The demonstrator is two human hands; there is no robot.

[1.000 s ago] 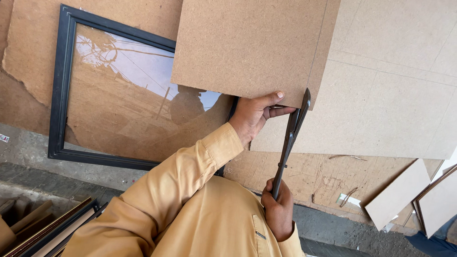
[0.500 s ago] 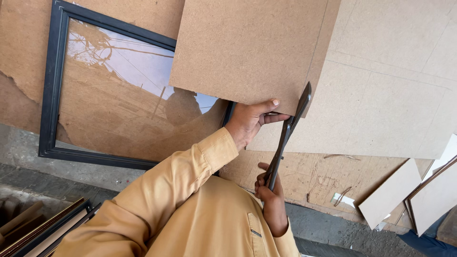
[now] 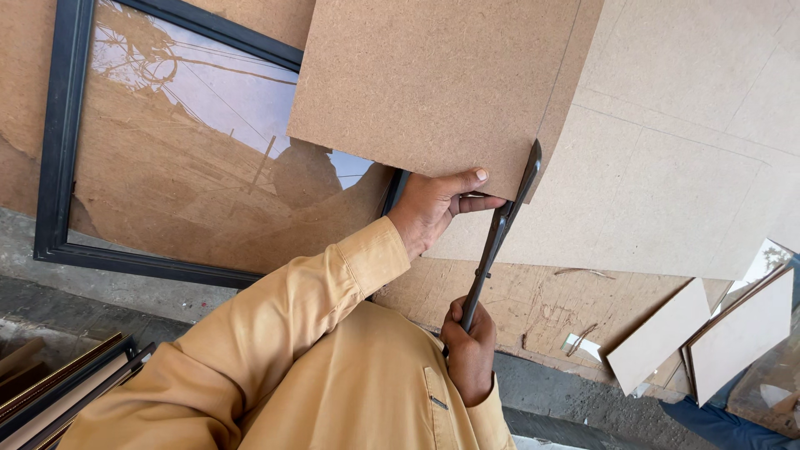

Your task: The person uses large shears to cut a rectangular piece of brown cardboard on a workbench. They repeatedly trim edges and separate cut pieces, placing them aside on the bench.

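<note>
The left hand (image 3: pixel 429 208) holds the flat brown fibreboard sheet (image 3: pixel 433 83) at its lower edge, with the thumb lying on the front face and the fingers (image 3: pixel 477 202) closed behind the edge. The right hand (image 3: pixel 471 350) is shut around the lower handles of the long dark metal shears (image 3: pixel 498 237). Compared with half a second ago, the blade tip has come closer to the sheet: it now touches the lower right corner of the board, at about 2 o'clock from the left hand, where before it stood a little apart. The blades look almost closed, and I cannot tell if they already bite into the material. I judge that the cut along the faint pencil line near the right edge of the sheet is only just starting.

Behind the sheet, at 10 o'clock, a black rectangular frame with glass (image 3: pixel 167 158) leans on a brown board, and the glass reflects sky and wires. At 3 o'clock lie large pale boards (image 3: pixel 667 192) with drawn lines. At 5 o'clock, smaller pale offcuts (image 3: pixel 658 333) rest on the grey concrete floor (image 3: pixel 550 396). At 8 o'clock, dark and gold frame mouldings (image 3: pixel 58 392) are stacked. The person wears a mustard-yellow shirt (image 3: pixel 292 367).
</note>
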